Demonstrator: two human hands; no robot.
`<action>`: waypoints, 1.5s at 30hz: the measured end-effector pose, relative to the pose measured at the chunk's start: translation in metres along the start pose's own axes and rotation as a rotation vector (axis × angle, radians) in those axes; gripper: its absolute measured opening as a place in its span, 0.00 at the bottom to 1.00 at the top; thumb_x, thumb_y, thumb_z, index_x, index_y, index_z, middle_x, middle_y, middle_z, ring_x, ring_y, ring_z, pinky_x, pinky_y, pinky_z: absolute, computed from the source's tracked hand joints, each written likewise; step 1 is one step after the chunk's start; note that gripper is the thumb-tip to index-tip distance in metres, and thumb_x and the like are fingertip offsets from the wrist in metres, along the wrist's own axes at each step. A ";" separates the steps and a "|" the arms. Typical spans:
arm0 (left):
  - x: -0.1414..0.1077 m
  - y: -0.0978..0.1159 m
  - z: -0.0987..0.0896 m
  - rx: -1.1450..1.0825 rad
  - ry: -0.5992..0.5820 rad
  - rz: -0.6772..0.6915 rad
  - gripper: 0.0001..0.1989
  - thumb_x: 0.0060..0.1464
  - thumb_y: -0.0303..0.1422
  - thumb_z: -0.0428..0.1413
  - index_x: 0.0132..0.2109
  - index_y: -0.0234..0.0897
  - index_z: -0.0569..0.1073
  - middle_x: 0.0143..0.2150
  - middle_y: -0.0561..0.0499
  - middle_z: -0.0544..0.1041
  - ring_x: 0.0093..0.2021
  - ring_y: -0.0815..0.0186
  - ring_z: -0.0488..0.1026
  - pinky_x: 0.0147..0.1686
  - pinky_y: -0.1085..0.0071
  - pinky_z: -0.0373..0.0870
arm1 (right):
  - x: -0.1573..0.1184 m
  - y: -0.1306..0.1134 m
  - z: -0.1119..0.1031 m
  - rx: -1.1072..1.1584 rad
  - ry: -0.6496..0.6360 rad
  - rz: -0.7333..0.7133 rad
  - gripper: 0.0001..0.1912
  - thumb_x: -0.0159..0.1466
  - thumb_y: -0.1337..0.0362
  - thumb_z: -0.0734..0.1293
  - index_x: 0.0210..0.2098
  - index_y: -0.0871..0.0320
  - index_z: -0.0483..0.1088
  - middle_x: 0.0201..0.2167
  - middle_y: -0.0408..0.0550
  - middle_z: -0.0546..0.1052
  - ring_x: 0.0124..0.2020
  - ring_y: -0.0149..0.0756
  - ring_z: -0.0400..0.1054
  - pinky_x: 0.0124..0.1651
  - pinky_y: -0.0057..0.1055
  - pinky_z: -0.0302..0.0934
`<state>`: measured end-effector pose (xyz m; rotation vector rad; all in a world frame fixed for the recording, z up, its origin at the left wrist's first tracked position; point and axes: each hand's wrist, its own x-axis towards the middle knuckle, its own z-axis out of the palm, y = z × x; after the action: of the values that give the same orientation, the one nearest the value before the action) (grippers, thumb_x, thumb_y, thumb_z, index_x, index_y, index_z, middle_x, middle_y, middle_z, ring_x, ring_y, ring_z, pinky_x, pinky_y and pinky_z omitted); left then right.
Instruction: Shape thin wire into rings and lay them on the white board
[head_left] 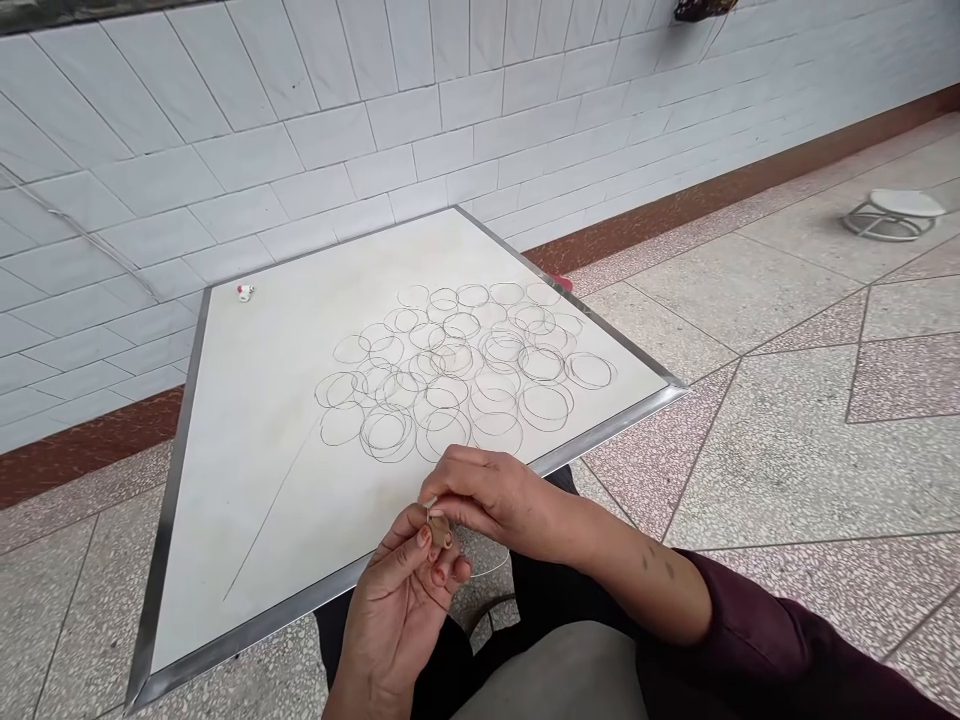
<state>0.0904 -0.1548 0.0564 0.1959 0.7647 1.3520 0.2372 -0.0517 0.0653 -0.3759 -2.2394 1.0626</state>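
Cannot identify the brown piece [441, 532] partly covered by the left hand [401, 598] and right hand [491, 495]. See the pale loop [493, 572] only in part. Cannot name the dark object [703, 9] cut by the view's top edge, the tiny red-and-white item [245, 293], or the red thing [562, 284] behind the tabletop [270, 390].

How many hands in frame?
2: left hand, at the near edge of the table, holding a small brown piece; right hand, just above and right of it.
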 end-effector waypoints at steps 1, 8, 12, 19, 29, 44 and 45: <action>0.000 0.000 0.000 -0.002 0.007 0.003 0.06 0.47 0.26 0.68 0.31 0.35 0.78 0.25 0.56 0.71 0.23 0.75 0.66 0.30 0.74 0.74 | 0.000 -0.001 0.000 0.003 -0.009 -0.008 0.06 0.72 0.66 0.62 0.46 0.58 0.70 0.38 0.47 0.73 0.39 0.31 0.69 0.42 0.28 0.67; -0.006 -0.001 -0.001 0.031 -0.052 -0.015 0.04 0.49 0.27 0.66 0.34 0.34 0.81 0.25 0.55 0.71 0.24 0.73 0.68 0.32 0.72 0.75 | -0.002 -0.004 -0.003 0.061 -0.061 -0.042 0.08 0.73 0.66 0.60 0.45 0.59 0.71 0.39 0.47 0.72 0.39 0.29 0.69 0.42 0.25 0.67; -0.008 0.000 0.000 0.021 -0.086 -0.071 0.03 0.50 0.28 0.66 0.34 0.34 0.81 0.25 0.55 0.71 0.23 0.73 0.67 0.32 0.69 0.75 | -0.002 -0.005 -0.005 0.076 -0.093 -0.051 0.08 0.73 0.66 0.61 0.44 0.59 0.72 0.39 0.47 0.72 0.40 0.29 0.69 0.43 0.25 0.66; -0.007 -0.003 -0.002 0.018 -0.099 -0.023 0.04 0.50 0.29 0.67 0.34 0.35 0.81 0.26 0.56 0.72 0.23 0.75 0.68 0.32 0.71 0.75 | -0.001 -0.006 -0.006 0.110 -0.083 -0.049 0.08 0.72 0.66 0.61 0.44 0.59 0.72 0.39 0.47 0.72 0.40 0.30 0.68 0.43 0.26 0.66; -0.003 -0.012 0.001 -0.040 -0.028 0.101 0.06 0.46 0.29 0.70 0.30 0.38 0.80 0.23 0.58 0.73 0.20 0.77 0.67 0.28 0.77 0.73 | -0.001 -0.011 0.004 0.103 0.050 -0.011 0.07 0.72 0.68 0.61 0.43 0.59 0.71 0.36 0.48 0.72 0.39 0.32 0.68 0.40 0.27 0.67; -0.001 -0.011 -0.005 0.035 -0.053 0.167 0.04 0.51 0.31 0.67 0.30 0.40 0.79 0.22 0.57 0.72 0.22 0.75 0.69 0.33 0.75 0.75 | -0.002 -0.011 0.019 0.019 0.206 0.098 0.08 0.70 0.70 0.59 0.38 0.58 0.69 0.34 0.46 0.71 0.35 0.32 0.67 0.36 0.28 0.64; -0.001 -0.011 -0.005 0.036 -0.055 0.171 0.05 0.51 0.31 0.67 0.30 0.40 0.79 0.22 0.57 0.72 0.22 0.75 0.69 0.34 0.75 0.75 | -0.002 -0.011 0.019 0.013 0.216 0.097 0.08 0.70 0.71 0.59 0.38 0.58 0.68 0.34 0.46 0.71 0.35 0.32 0.67 0.37 0.28 0.64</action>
<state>0.0961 -0.1597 0.0472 0.3319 0.7396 1.4890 0.2268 -0.0707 0.0637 -0.5707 -2.0393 1.0338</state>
